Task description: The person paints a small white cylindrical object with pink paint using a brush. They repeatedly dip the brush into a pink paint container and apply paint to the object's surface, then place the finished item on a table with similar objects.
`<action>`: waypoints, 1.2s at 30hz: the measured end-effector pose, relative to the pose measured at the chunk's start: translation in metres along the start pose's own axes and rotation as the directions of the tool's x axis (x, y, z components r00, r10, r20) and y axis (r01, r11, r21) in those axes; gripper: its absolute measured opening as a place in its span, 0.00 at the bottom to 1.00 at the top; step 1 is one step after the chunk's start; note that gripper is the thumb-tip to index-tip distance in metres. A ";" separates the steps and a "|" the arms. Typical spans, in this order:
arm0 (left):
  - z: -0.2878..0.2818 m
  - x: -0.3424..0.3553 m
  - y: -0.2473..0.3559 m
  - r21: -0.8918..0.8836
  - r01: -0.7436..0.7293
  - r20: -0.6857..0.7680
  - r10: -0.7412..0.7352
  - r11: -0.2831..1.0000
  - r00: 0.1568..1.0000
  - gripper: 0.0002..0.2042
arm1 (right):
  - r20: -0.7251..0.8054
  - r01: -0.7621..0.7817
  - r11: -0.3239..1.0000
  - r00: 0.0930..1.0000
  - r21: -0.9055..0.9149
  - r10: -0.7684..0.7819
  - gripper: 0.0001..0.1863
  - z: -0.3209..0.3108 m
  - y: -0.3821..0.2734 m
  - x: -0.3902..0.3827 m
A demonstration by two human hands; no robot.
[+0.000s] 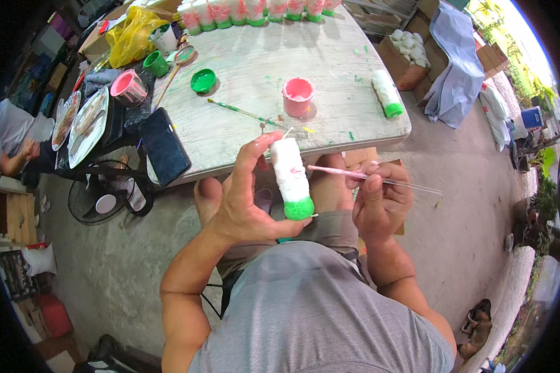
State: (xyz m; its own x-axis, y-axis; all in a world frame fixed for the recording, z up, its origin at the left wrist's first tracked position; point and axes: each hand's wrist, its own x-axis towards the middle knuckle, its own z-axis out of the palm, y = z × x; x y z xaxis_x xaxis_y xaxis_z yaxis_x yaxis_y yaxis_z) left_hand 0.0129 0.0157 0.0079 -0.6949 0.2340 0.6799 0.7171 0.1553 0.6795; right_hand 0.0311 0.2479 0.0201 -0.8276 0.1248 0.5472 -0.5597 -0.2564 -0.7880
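My left hand [249, 199] grips a rough white cylinder with a green end [290, 174] by its two ends, index finger above and thumb below. Thin pale stick ends poke out at both ends of it, and a faint pink mark shows on its side. In my right hand [382, 199] is a thin paintbrush [336, 170], pinched between the fingers. Its pink tip points at the cylinder, close to the side; contact cannot be made out. On the table in front stands a tub of pink paint [298, 96]. Another white cylinder with a green end [387, 93] lies to the right.
Pink-marked cylinders [255, 11] line the table's far side. A green paint lid [203, 81], a second brush [246, 114] and a phone [163, 147] lie on the left. Beside them are painted plates [88, 127]. A fan [106, 199] stands below; a dog [477, 326] lies right.
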 end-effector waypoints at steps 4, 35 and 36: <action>-0.003 -0.003 0.006 0.056 0.027 0.011 -0.028 0.998 1.000 0.66 | 0.031 -0.020 0.999 0.999 0.028 0.019 0.06 0.004 0.001 -0.001; 0.003 0.007 0.013 0.314 -0.077 -0.064 0.102 0.946 0.993 0.57 | 0.404 0.461 0.828 0.856 -0.318 -0.322 0.10 0.009 -0.008 0.002; 0.004 0.007 0.014 0.329 -0.072 -0.066 0.099 0.942 0.993 0.57 | 0.415 0.461 0.829 0.853 -0.316 -0.316 0.10 0.009 -0.008 0.002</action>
State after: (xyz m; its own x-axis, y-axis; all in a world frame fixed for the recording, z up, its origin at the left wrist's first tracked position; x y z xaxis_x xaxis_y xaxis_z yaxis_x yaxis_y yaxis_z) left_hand 0.0177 0.0229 0.0213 -0.6226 0.1844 0.7605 0.7428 0.4450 0.5002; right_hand 0.0346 0.2416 0.0301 -0.5117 -0.2107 0.8329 -0.8589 0.1483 -0.4901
